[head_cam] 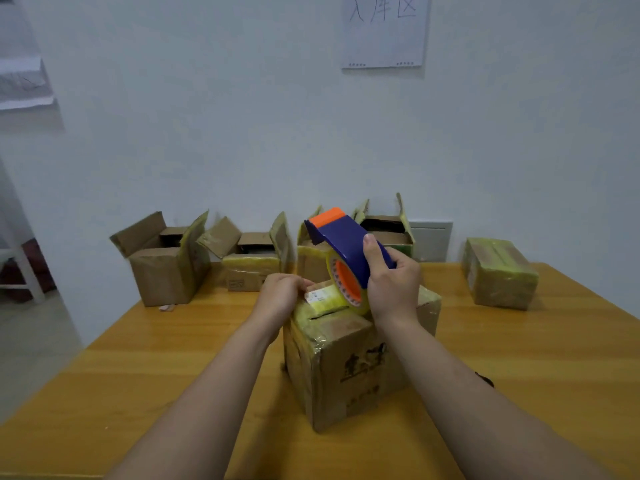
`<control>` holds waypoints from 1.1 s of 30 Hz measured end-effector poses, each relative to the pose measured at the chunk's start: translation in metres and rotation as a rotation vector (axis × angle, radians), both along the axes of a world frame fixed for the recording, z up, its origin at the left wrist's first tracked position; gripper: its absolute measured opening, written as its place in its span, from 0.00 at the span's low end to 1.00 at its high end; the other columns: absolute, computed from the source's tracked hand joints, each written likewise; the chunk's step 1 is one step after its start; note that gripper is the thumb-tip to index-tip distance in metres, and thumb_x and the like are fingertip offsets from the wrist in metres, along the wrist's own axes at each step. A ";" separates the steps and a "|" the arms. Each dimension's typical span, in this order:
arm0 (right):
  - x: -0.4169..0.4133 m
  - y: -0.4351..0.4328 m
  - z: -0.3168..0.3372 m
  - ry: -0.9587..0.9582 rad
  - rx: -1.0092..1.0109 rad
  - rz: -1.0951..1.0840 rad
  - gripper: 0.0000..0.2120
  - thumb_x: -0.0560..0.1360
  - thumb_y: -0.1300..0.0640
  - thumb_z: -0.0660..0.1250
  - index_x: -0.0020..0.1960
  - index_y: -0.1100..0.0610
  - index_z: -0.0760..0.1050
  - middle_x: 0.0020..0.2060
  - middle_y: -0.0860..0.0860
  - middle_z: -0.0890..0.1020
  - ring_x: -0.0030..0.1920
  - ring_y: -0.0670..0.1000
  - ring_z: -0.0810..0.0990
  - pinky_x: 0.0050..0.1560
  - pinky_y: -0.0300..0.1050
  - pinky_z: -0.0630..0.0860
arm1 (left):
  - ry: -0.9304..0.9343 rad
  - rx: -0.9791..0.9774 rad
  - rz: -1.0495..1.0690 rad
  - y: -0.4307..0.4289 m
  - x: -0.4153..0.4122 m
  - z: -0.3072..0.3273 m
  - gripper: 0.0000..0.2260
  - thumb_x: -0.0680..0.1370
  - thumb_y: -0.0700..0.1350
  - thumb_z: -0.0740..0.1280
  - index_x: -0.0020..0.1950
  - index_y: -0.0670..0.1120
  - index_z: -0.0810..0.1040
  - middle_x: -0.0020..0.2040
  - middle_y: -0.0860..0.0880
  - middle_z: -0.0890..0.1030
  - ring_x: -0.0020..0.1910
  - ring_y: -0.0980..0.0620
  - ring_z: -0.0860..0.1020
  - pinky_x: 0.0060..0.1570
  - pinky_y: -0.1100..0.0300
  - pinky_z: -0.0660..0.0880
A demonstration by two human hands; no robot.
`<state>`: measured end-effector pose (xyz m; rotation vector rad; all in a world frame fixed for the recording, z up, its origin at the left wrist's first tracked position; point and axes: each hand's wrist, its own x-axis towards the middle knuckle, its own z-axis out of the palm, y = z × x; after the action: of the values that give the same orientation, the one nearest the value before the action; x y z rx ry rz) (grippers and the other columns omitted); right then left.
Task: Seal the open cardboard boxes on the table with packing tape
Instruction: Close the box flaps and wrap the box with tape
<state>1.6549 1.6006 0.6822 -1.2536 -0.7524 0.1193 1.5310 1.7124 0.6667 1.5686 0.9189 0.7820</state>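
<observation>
A cardboard box (349, 362) with its flaps folded down stands in the middle of the wooden table (173, 358). My right hand (393, 282) grips a blue and orange tape dispenser (346, 247) with a roll of yellowish tape, held tilted over the box's top. A strip of tape (327, 299) runs from the roll onto the top flaps. My left hand (282, 294) has curled fingers at the box's far left top edge, pressing on the tape's end. Several open boxes (162, 265) line the wall behind.
A taped, closed box (498, 271) sits at the table's far right. The open boxes along the wall have their flaps standing up. A paper sheet (384, 29) hangs on the white wall. The table's left edge drops to a grey floor.
</observation>
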 end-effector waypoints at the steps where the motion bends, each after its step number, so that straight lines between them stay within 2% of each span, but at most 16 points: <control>1: -0.001 0.001 -0.004 -0.002 0.005 -0.009 0.17 0.81 0.43 0.66 0.45 0.56 0.82 0.38 0.50 0.86 0.39 0.50 0.84 0.34 0.41 0.77 | -0.030 -0.059 0.025 0.000 0.004 -0.002 0.14 0.80 0.37 0.60 0.49 0.41 0.87 0.46 0.43 0.87 0.46 0.46 0.85 0.42 0.55 0.80; 3: -0.002 0.002 -0.007 -0.031 0.020 -0.017 0.20 0.81 0.42 0.66 0.42 0.57 0.81 0.36 0.54 0.84 0.39 0.56 0.83 0.36 0.47 0.76 | -0.111 -0.149 0.052 0.000 0.009 -0.009 0.15 0.83 0.39 0.58 0.51 0.40 0.86 0.46 0.41 0.87 0.43 0.45 0.86 0.41 0.53 0.83; 4: -0.002 0.003 -0.008 -0.043 0.016 -0.017 0.21 0.81 0.42 0.66 0.42 0.58 0.81 0.36 0.55 0.84 0.39 0.58 0.82 0.36 0.48 0.75 | -0.156 -0.161 0.054 0.001 0.009 -0.014 0.15 0.83 0.39 0.59 0.51 0.40 0.86 0.48 0.40 0.87 0.45 0.43 0.87 0.45 0.50 0.84; 6: -0.002 0.005 -0.007 -0.035 -0.001 -0.020 0.20 0.81 0.41 0.65 0.44 0.58 0.81 0.37 0.53 0.84 0.39 0.55 0.83 0.35 0.47 0.76 | -0.238 -0.130 0.058 0.001 0.009 -0.028 0.16 0.83 0.42 0.60 0.50 0.42 0.88 0.51 0.38 0.87 0.52 0.39 0.86 0.57 0.41 0.82; 8: -0.002 0.004 -0.007 -0.016 -0.014 -0.033 0.18 0.81 0.41 0.65 0.46 0.56 0.81 0.39 0.50 0.85 0.40 0.50 0.84 0.35 0.42 0.77 | -0.322 -0.137 0.066 0.000 0.007 -0.042 0.17 0.83 0.48 0.62 0.45 0.45 0.89 0.53 0.38 0.86 0.57 0.36 0.83 0.63 0.38 0.78; 10: -0.004 0.004 -0.008 -0.022 -0.011 -0.037 0.18 0.81 0.42 0.65 0.45 0.56 0.81 0.38 0.50 0.85 0.39 0.49 0.83 0.35 0.41 0.77 | -0.299 -0.092 0.104 0.005 0.009 -0.056 0.18 0.77 0.58 0.64 0.45 0.49 0.89 0.57 0.40 0.85 0.60 0.38 0.81 0.65 0.36 0.76; 12: -0.004 0.004 -0.008 -0.038 -0.002 -0.045 0.19 0.81 0.43 0.65 0.41 0.57 0.80 0.35 0.51 0.84 0.38 0.53 0.82 0.34 0.43 0.75 | -0.251 -0.026 0.126 0.013 0.011 -0.062 0.20 0.70 0.63 0.64 0.46 0.52 0.89 0.60 0.42 0.83 0.62 0.41 0.80 0.65 0.36 0.76; 15: -0.004 0.003 -0.008 -0.041 -0.002 -0.047 0.17 0.81 0.43 0.65 0.41 0.54 0.80 0.37 0.51 0.84 0.39 0.53 0.83 0.36 0.47 0.77 | -0.231 0.001 0.099 0.006 0.009 -0.048 0.20 0.71 0.62 0.64 0.47 0.51 0.88 0.59 0.42 0.82 0.61 0.41 0.80 0.63 0.37 0.77; 17: -0.003 0.002 -0.009 -0.034 0.001 -0.050 0.15 0.81 0.43 0.65 0.43 0.52 0.80 0.38 0.49 0.85 0.40 0.50 0.84 0.36 0.44 0.78 | -0.194 -0.018 0.086 -0.002 0.006 -0.043 0.17 0.76 0.58 0.65 0.56 0.49 0.83 0.58 0.43 0.81 0.59 0.43 0.80 0.61 0.42 0.78; 19: -0.003 0.001 -0.010 -0.032 0.007 -0.047 0.15 0.81 0.43 0.65 0.44 0.52 0.80 0.38 0.48 0.85 0.40 0.48 0.84 0.35 0.41 0.78 | -0.089 -0.018 0.129 -0.004 0.001 -0.046 0.20 0.79 0.60 0.67 0.65 0.49 0.74 0.59 0.45 0.79 0.57 0.46 0.79 0.58 0.46 0.77; 21: -0.003 0.002 -0.011 -0.037 0.013 -0.044 0.16 0.81 0.43 0.65 0.44 0.53 0.80 0.37 0.49 0.85 0.39 0.49 0.83 0.35 0.43 0.79 | 0.210 0.229 0.294 -0.001 -0.012 -0.045 0.24 0.77 0.68 0.66 0.59 0.49 0.72 0.54 0.49 0.77 0.52 0.47 0.77 0.48 0.50 0.75; 23: -0.004 0.003 -0.011 -0.037 0.009 -0.048 0.16 0.81 0.42 0.65 0.45 0.53 0.81 0.38 0.49 0.85 0.39 0.49 0.83 0.36 0.45 0.79 | 0.474 0.519 0.397 -0.003 -0.023 -0.038 0.26 0.78 0.71 0.62 0.44 0.48 0.75 0.41 0.50 0.77 0.40 0.48 0.77 0.35 0.55 0.67; 24: -0.003 0.004 -0.011 -0.035 0.008 -0.052 0.16 0.81 0.43 0.65 0.45 0.53 0.81 0.38 0.49 0.85 0.39 0.49 0.83 0.36 0.45 0.79 | 0.540 0.578 0.383 -0.006 -0.025 -0.031 0.28 0.79 0.70 0.59 0.37 0.47 0.76 0.34 0.50 0.77 0.34 0.48 0.76 0.32 0.57 0.64; 26: -0.002 0.004 -0.012 -0.042 0.008 -0.060 0.17 0.81 0.43 0.65 0.43 0.54 0.81 0.37 0.49 0.85 0.38 0.50 0.83 0.36 0.47 0.79 | 0.617 0.592 0.340 -0.007 -0.021 -0.023 0.30 0.82 0.68 0.57 0.32 0.46 0.76 0.29 0.50 0.76 0.30 0.48 0.75 0.30 0.57 0.63; 31: -0.002 0.006 -0.013 -0.060 0.007 -0.063 0.17 0.81 0.41 0.64 0.43 0.53 0.81 0.37 0.49 0.84 0.38 0.49 0.83 0.34 0.44 0.78 | 0.634 0.583 0.273 0.000 -0.012 -0.022 0.23 0.85 0.58 0.58 0.38 0.45 0.76 0.36 0.47 0.79 0.35 0.47 0.76 0.31 0.55 0.63; 33: -0.003 0.007 -0.012 -0.061 -0.002 -0.072 0.16 0.81 0.43 0.65 0.42 0.52 0.80 0.36 0.49 0.84 0.39 0.50 0.83 0.36 0.49 0.79 | 0.602 0.566 0.251 -0.001 -0.014 -0.020 0.23 0.86 0.57 0.59 0.38 0.44 0.78 0.35 0.47 0.79 0.34 0.48 0.76 0.30 0.55 0.64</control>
<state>1.6516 1.6072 0.6704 -1.2891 -0.7585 0.0231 1.5170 1.7117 0.6470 2.2847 1.4329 0.7985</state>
